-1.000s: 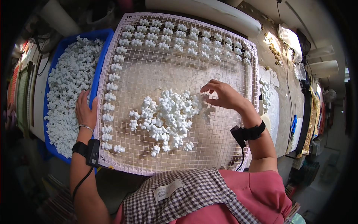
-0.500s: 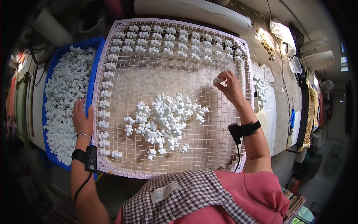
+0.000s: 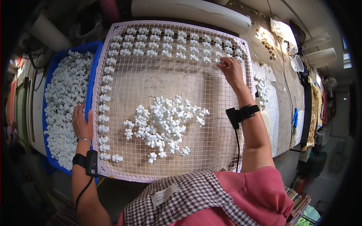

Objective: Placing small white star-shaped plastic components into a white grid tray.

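Note:
My right hand (image 3: 231, 71) is at the far right part of a wire-mesh frame (image 3: 169, 177), its thumb and index finger pinched at a small white knobbly piece (image 3: 218, 60) at the near end of a column. Several like pieces sit in rows along the frame's far side and in a column down its left side. A loose heap of white pieces (image 3: 166, 122) lies in the middle of the mesh. At the left, my left hand (image 3: 82, 122) rests with fingers extended over the inner edge of a blue tub (image 3: 97, 56) full of the same pieces.
Beyond the frame lies a long white roll (image 3: 192, 13). To the right is a worktop with white sheets (image 3: 272, 113), more white pieces (image 3: 261, 90) and a blue-handled tool (image 3: 295, 118). Both my wrists carry black strapped devices with cables.
My right hand has moved away from me with the white piece, from bare mesh up to the near end of a column. My left hand stays at the tub.

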Motion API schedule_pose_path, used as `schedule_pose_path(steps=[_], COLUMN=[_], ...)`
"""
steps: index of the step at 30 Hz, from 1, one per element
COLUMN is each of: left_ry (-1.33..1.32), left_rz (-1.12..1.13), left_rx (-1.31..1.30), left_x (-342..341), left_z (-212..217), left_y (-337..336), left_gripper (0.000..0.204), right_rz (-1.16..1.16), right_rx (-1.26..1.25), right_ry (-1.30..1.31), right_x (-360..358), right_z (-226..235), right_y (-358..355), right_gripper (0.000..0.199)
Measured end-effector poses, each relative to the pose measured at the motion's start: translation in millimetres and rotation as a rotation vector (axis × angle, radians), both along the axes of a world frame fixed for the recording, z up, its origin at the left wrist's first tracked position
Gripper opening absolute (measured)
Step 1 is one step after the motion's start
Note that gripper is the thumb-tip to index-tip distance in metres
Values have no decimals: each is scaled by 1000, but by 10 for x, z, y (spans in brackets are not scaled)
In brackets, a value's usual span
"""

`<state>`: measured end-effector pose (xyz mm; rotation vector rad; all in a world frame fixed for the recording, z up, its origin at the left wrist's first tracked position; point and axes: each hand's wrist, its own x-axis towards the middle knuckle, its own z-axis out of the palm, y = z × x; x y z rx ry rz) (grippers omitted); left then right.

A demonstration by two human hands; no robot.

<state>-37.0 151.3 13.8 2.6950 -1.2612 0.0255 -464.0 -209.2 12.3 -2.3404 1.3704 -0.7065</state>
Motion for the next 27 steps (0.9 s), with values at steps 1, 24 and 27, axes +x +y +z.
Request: schedule_pose_path(steps=[1,24,27], left_ry=[0,-2,-8], left_rz=[-3,-27,-25], left_rx=[-2,-1,-5], left_x=[9,32,10], left_z=[6,11,24], left_y=[4,-18,-34], left_gripper=[48,47,47], right_rz=[-8,560,327], right_rx=[-2,449,213], right_ry=[-37,250,107], right_x=[21,-37,-111], right_z=[-10,506,467], right_y=[7,1084,907], right_gripper=[23,21,18])
